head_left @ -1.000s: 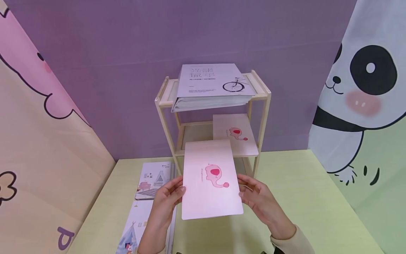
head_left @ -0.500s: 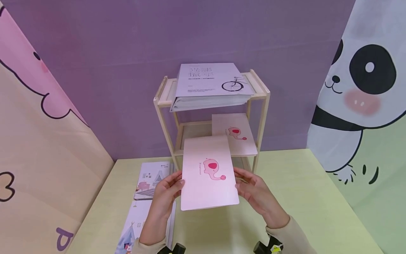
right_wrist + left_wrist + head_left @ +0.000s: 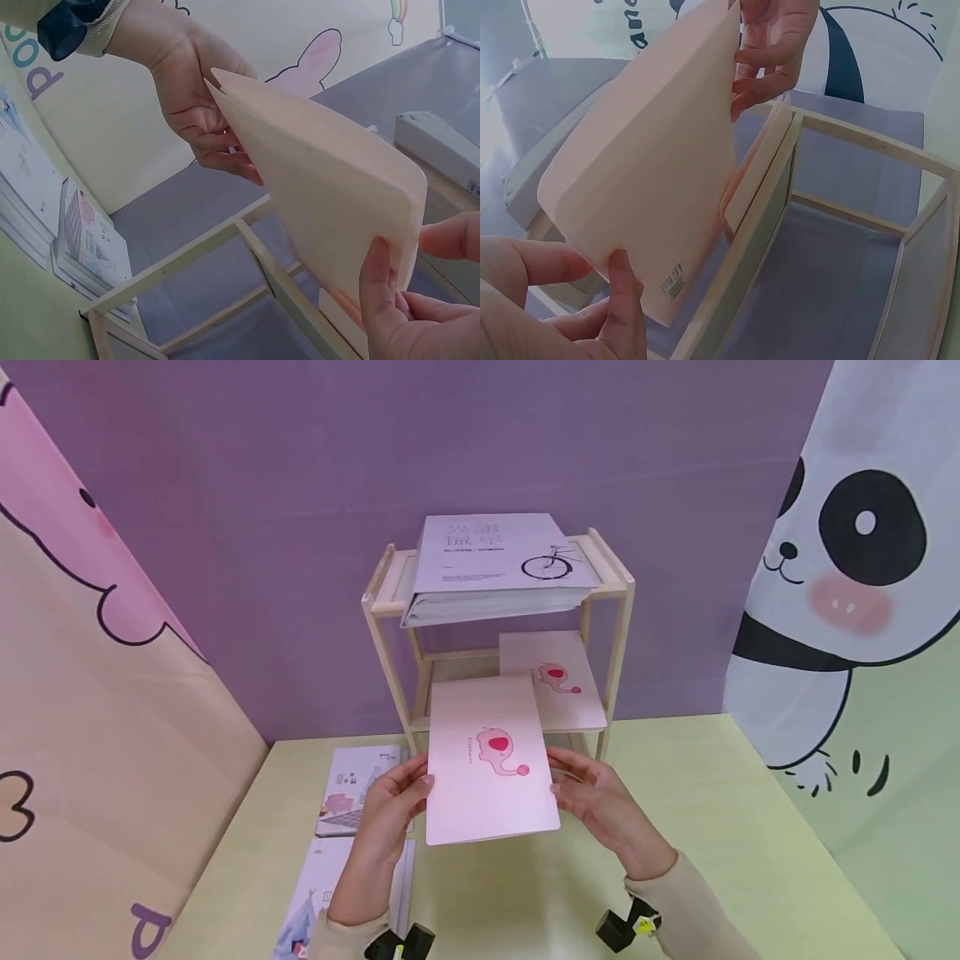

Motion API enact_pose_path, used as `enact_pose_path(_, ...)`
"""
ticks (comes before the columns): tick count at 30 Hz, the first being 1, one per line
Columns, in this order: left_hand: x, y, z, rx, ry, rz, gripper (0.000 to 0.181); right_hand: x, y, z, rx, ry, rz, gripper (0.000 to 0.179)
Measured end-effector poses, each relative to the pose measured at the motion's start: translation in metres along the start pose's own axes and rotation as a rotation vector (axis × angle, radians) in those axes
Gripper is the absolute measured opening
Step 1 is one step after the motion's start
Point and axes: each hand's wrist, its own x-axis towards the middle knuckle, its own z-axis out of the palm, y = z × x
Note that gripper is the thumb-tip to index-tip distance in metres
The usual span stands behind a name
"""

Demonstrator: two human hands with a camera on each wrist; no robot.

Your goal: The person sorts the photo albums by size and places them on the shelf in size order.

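A thin pink notebook (image 3: 480,806) with an elephant printed on its cover is held up in front of a small wooden rack (image 3: 618,652). My left hand (image 3: 390,806) pinches its left edge, thumb on the cover side. On the opposite edge, my right hand (image 3: 603,810) pinches it the same way. The left wrist view shows the notebook's plain back with a barcode (image 3: 673,281) near a corner. A matching pink notebook (image 3: 566,706) lies on the rack's middle shelf, at the right, and the held one overlaps its corner in the head view.
Thick white books (image 3: 495,560) with a bicycle on the top cover lie on the rack's upper shelf, jutting over its front. Left of the rack, illustrated books (image 3: 352,781) lie on the pale green table (image 3: 735,827), with a tent-covered book (image 3: 311,877) nearer. A purple wall (image 3: 300,468) stands behind.
Both hands have carried the pink notebook forward, toward the rack's middle shelf. The grip on its two edges is the same, and the rack and other books have stayed put.
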Motion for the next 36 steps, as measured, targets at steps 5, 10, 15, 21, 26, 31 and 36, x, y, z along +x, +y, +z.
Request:
enact_pose_path(5, 0.008, 0.004, -0.001, 0.017, 0.016, 0.009, 0.042, 0.01, -0.004, 0.002, -0.001, -0.006, -0.018, 0.058)
enact_pose_path(10, 0.015, 0.006, -0.001, 0.006, 0.033, 0.002, 0.042, 0.018, -0.007, 0.002, -0.01, -0.013, -0.015, 0.058)
enact_pose_path(15, 0.019, 0.007, -0.002, -0.006, 0.048, -0.001, 0.042, 0.023, -0.007, 0.002, -0.037, -0.016, -0.01, 0.057)
enact_pose_path(21, 0.023, 0.007, 0.0, 0.004, 0.043, 0.018, 0.041, 0.027, -0.006, 0.004, -0.067, 0.021, -0.029, 0.055)
enact_pose_path(26, 0.027, 0.008, 0.001, 0.003, 0.046, 0.031, 0.04, 0.03, -0.007, 0.007, -0.083, 0.04, -0.051, 0.055)
enact_pose_path(31, 0.031, 0.008, 0.002, 0.012, 0.057, 0.036, 0.04, 0.032, -0.009, 0.011, -0.1, 0.068, -0.051, 0.054)
enact_pose_path(36, 0.037, 0.008, 0.002, 0.024, 0.067, 0.046, 0.04, 0.038, -0.007, 0.014, -0.15, 0.13, -0.027, 0.051)
